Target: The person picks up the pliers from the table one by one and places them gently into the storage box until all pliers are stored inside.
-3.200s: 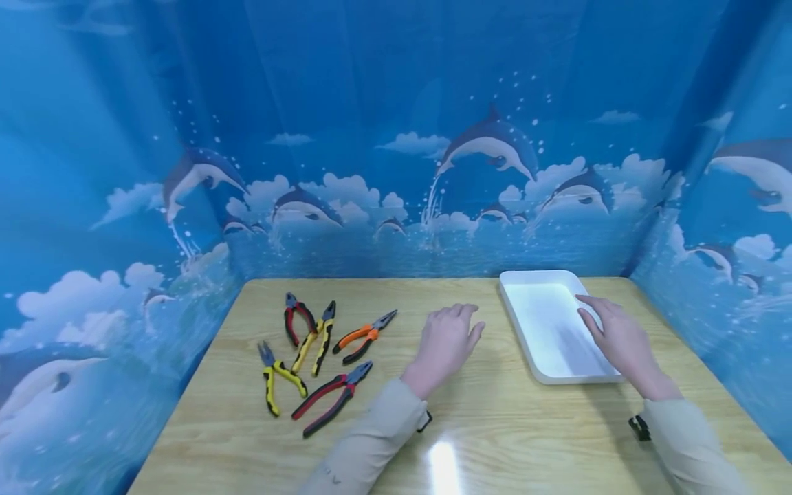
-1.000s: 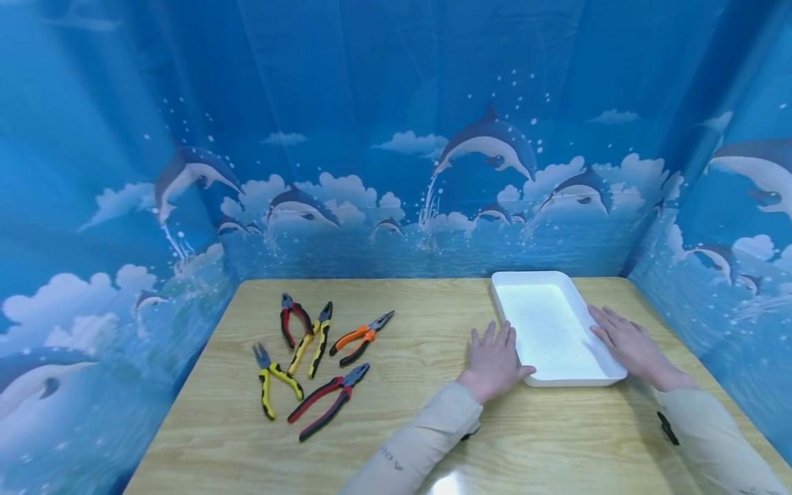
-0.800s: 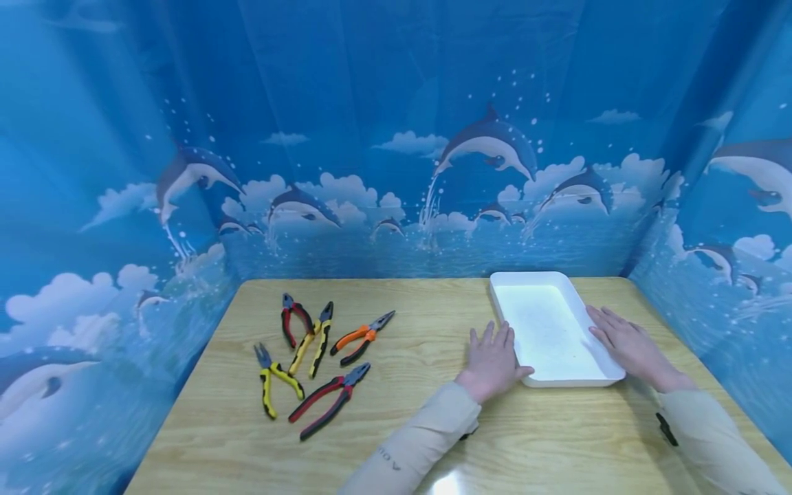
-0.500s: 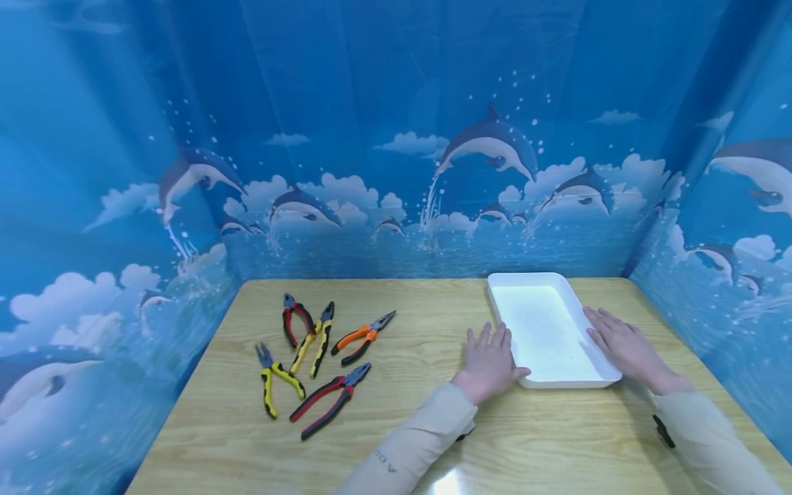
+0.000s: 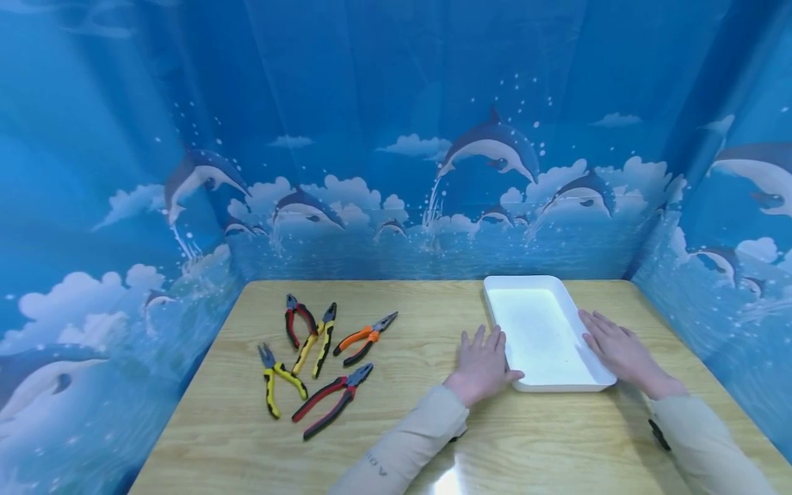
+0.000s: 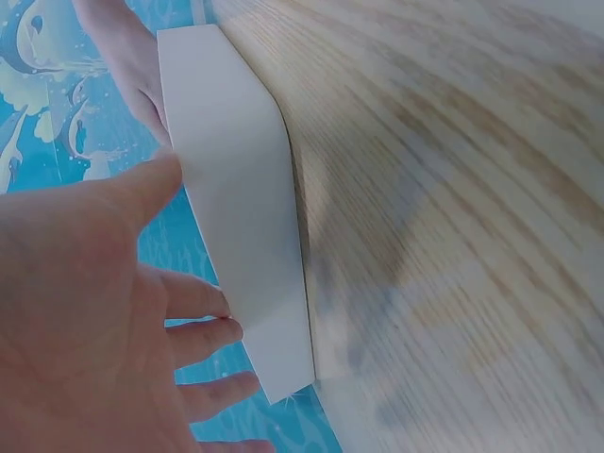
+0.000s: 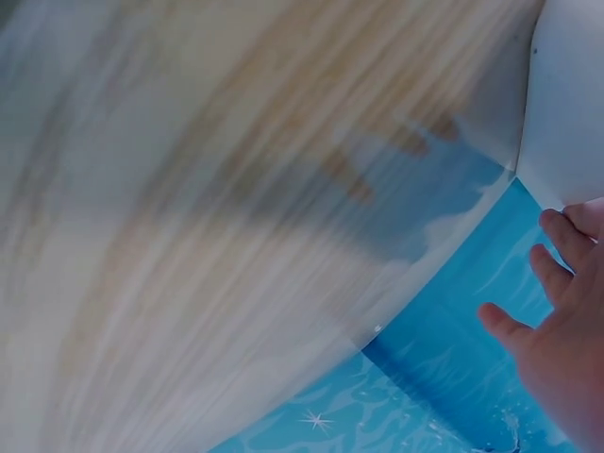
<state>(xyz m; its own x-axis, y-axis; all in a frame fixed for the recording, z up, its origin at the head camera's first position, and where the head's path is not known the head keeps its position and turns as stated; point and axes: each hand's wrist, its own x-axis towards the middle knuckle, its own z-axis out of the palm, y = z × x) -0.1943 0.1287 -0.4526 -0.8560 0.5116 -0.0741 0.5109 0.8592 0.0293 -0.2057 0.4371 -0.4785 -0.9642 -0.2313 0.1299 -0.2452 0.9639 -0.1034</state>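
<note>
A shallow white rectangular tray (image 5: 544, 337) lies at the right of the table, between my two hands. My left hand (image 5: 481, 364) rests against its left side, fingers spread and thumb toward the near corner. In the left wrist view, the thumb and some fingertips touch the upper edge of the tray's wall (image 6: 236, 198). At the right side is my right hand (image 5: 621, 350), its fingers extended along the rim. The right wrist view shows the right fingers at the tray's edge (image 7: 566, 104), partly cut off by the frame. Neither hand grips anything.
Several pliers lie spread on the left half of the wooden table (image 5: 433, 302): orange-black pliers (image 5: 373, 335), large red-black pliers (image 5: 349, 386), small red-black pliers (image 5: 293, 304), yellow pliers (image 5: 268, 356) and yellow-black pliers (image 5: 326, 322). A blue dolphin-print curtain (image 5: 371, 137) surrounds the table.
Both hands came down to the tray's sides from above. Over the last second, the tray has slid a little left and nearer, both hands moving with it. The pliers stay put.
</note>
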